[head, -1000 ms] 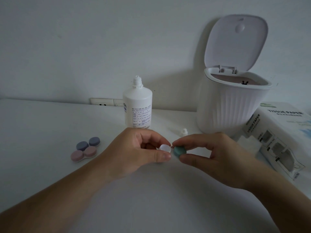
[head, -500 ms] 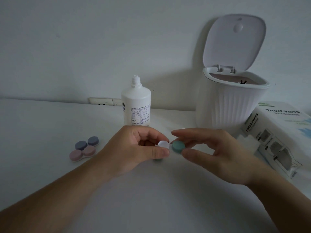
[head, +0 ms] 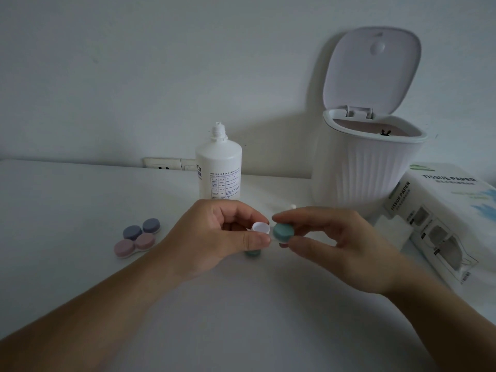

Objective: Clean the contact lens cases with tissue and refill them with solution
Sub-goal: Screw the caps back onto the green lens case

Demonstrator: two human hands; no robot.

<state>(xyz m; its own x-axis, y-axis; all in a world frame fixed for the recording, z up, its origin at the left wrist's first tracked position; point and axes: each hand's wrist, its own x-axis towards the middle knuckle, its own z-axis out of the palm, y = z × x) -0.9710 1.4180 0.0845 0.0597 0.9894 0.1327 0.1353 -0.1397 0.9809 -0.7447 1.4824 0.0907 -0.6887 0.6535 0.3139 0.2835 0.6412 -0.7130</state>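
Capping teal lens case.
L hand pinching case, R hand pinching teal cap beside open well; next: seat & twist on.

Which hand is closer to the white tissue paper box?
Right. The right hand, pinching a round teal plastic cap, is just beside the white tissue paper box; the left hand is farther away.
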